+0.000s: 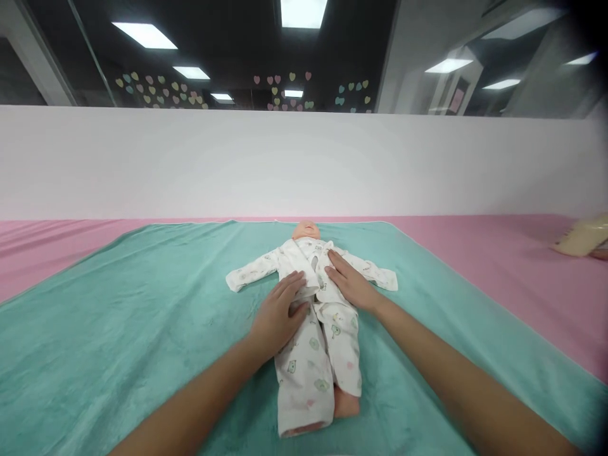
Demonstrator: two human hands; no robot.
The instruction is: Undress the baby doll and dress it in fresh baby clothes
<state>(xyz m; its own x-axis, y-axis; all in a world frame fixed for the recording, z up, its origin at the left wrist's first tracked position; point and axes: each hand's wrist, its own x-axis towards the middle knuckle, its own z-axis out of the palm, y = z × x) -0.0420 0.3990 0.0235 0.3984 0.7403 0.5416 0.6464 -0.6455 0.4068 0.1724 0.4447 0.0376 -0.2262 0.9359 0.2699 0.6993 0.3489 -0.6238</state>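
Observation:
A baby doll (pixel 306 230) lies on its back on a green blanket (pixel 156 329), its head away from me. It wears a white printed top (pixel 297 256) with both sleeves stretched out sideways, and white printed trousers (pixel 308 367). One bare foot (pixel 346 404) shows below the right trouser leg; the left leg's end is covered by cloth. My left hand (pixel 281 313) rests with fingers extended on the left side of the top, near the waist. My right hand (pixel 350 280) lies flat on the right side of the chest. The doll's upper face is hardly visible.
Pink cloth (pixel 503 272) shows around the green blanket on both sides. At the far right edge is a pale yellowish object (pixel 582 236), partly cut off. A white wall (pixel 285 164) runs behind, with dark glass and heart stickers above it.

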